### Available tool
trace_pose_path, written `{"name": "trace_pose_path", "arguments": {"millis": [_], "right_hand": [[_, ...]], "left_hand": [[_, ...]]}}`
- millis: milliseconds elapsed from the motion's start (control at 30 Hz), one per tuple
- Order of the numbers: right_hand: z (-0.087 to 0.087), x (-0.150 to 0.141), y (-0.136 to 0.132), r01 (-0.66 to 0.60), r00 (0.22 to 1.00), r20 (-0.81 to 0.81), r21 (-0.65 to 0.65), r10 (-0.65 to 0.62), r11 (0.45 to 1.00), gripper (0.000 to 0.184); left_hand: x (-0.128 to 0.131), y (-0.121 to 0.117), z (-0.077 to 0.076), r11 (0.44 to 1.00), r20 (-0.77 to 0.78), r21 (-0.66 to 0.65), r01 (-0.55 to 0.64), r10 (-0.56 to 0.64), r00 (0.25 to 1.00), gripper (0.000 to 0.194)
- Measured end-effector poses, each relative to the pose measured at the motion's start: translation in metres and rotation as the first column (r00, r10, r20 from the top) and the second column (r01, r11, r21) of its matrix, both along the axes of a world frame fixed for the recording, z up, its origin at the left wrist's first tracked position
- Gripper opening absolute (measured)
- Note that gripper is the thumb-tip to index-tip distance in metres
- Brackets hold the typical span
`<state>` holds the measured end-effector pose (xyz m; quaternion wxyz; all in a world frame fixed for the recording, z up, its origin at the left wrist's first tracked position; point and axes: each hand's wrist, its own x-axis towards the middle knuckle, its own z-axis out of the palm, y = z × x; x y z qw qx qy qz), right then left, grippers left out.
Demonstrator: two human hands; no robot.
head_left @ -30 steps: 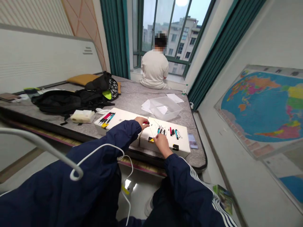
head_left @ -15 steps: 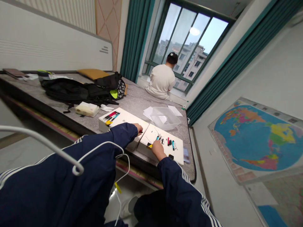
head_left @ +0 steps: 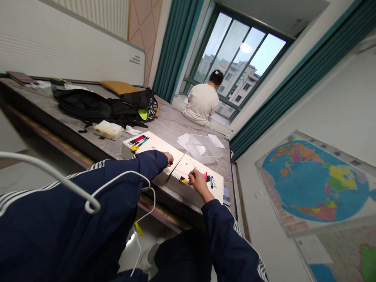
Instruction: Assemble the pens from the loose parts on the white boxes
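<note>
My left hand (head_left: pixel 169 158) is closed over the inner edge of the left white box (head_left: pixel 158 147), with a small dark pen part showing at its fingertips. My right hand (head_left: pixel 197 181) is over the right white box (head_left: pixel 179 168), thumb and fingers pinched together; whatever they hold is too small to make out. Just right of that hand lie a red pen barrel (head_left: pixel 206 176), black pen pieces (head_left: pixel 208 178) and a blue pen barrel (head_left: pixel 211 182). Thin pen parts behind the hand are partly hidden. Several whole pens (head_left: pixel 138 140) lie in a row on the left box.
Behind the boxes are a clear plastic bin (head_left: pixel 205 150) and paper sheets (head_left: pixel 216 140). A tissue pack (head_left: pixel 108 130) and black backpack (head_left: pixel 85 105) lie on the left of the bed. A person (head_left: pixel 202 102) sits by the window. A white cable (head_left: pixel 117 176) crosses my left sleeve.
The view has tilted and turned. My left hand has drawn left, away from the right box onto the left one. My right hand remains over the right box, its fingers still pinched.
</note>
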<state>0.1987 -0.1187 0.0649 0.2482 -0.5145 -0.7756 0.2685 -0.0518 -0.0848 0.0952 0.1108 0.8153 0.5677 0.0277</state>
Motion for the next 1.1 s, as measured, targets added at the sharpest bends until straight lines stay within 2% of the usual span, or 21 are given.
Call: {"name": "trace_pose_path", "arguments": {"millis": [100, 167, 333, 433, 667, 800, 933, 1100], "right_hand": [[0.005, 0.000, -0.001, -0.002, 0.993, -0.120, 0.068, 0.011, 0.998, 0.016], [0.011, -0.002, -0.002, -0.014, 0.991, -0.130, 0.119, 0.030, 0.993, 0.018], [0.031, -0.009, -0.004, -0.044, 0.999, 0.024, 0.277, 0.039, 0.960, 0.015], [0.036, -0.011, -0.004, -0.064, 0.996, 0.085, 0.341, 0.037, 0.938, 0.014], [0.044, -0.014, -0.009, -0.088, 0.994, 0.098, 0.394, 0.053, 0.915, 0.015], [0.053, -0.017, -0.012, -0.132, 0.984, 0.163, 0.409, 0.070, 0.903, 0.015], [0.055, -0.021, -0.011, -0.178, 0.973, 0.210, 0.399, 0.099, 0.900, 0.016], [0.054, -0.028, -0.009, -0.155, 0.982, 0.158, 0.397, 0.098, 0.905, 0.014]], "left_hand": [[-0.001, 0.001, 0.000, 1.000, 0.010, -0.016, 0.014, -0.014, 1.000, 0.026], [0.000, 0.002, 0.000, 0.999, 0.022, -0.026, 0.028, -0.028, 0.999, 0.026], [0.004, 0.001, 0.002, 0.999, 0.048, -0.018, 0.051, -0.050, 0.998, 0.025], [0.006, 0.000, 0.005, 0.998, 0.042, -0.021, 0.053, -0.052, 0.998, 0.026], [0.008, -0.005, 0.011, 0.998, 0.020, -0.043, 0.040, -0.039, 0.999, 0.024], [0.010, -0.006, 0.012, 0.998, 0.028, -0.031, 0.061, -0.060, 0.998, 0.025], [0.014, -0.008, 0.016, 0.997, 0.016, -0.046, 0.057, -0.056, 0.998, 0.027], [0.021, -0.013, 0.022, 0.996, 0.025, -0.050, 0.078, -0.076, 0.997, 0.028]]}}
